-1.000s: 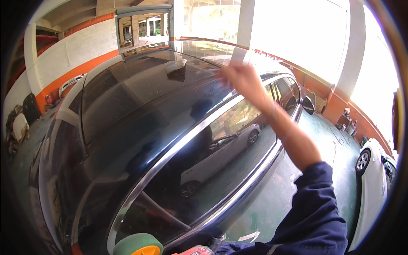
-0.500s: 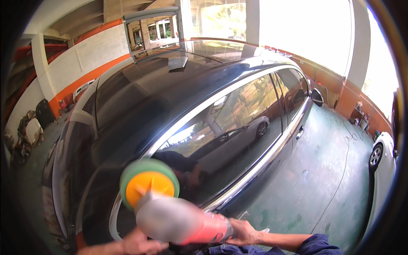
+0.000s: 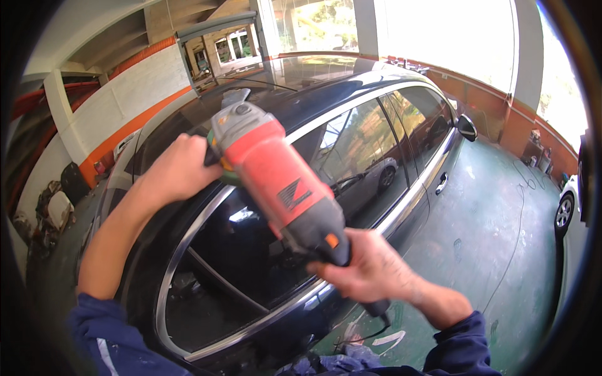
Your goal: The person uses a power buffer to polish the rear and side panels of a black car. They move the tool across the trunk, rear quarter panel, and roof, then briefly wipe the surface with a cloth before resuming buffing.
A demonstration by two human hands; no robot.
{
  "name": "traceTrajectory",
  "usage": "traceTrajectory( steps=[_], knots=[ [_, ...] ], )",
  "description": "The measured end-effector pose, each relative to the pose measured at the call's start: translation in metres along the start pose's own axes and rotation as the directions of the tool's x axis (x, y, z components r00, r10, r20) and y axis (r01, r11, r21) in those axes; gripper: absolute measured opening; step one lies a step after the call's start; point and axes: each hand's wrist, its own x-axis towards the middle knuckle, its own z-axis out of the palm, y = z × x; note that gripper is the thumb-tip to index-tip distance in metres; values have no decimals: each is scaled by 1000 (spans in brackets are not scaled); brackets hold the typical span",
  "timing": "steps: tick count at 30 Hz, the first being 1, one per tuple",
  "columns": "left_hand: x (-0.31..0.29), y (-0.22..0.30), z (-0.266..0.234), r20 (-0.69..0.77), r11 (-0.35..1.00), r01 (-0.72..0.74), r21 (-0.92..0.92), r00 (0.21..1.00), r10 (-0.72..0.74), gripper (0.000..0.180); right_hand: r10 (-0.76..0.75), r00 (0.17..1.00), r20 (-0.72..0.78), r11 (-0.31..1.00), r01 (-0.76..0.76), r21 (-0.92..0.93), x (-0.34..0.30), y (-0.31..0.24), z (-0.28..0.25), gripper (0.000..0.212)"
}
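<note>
A red and grey electric polisher reaches over the roof edge of a dark, glossy car. My left hand is wrapped round its black side handle beside the head. Lower down, my right hand grips the black rear end of the body, with the cord hanging below it. Only a sliver of the green and orange pad shows under the head. The pad is over the roof just above the side windows; whether it touches the paint is hidden.
A side mirror sticks out at the car's far front. The black cord snakes over the green floor. A white car stands at the right. Bottles and cans sit by the orange wall, and piled clutter lies at the left.
The polisher has swung up from low near the rear window to the roof edge, and its pad has turned away from me. Both hands have risen with it, still gripping.
</note>
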Motion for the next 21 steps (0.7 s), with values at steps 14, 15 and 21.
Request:
traceTrajectory(
  steps=[14, 15, 21],
  knots=[
    [202, 59, 10, 179, 996, -90, -23, 979, 93, 27, 138, 962, -234, 990, -134, 29, 51, -17, -127, 38],
    [200, 59, 7, 180, 994, -104, -15, 978, 105, 27, 120, 968, -219, 993, -114, 39, 50, -15, -128, 37],
    [142, 48, -12, 159, 996, 16, -85, 987, -2, 25, 124, 984, -131, 992, -120, 44, 44, -25, -93, 33]
  ],
)
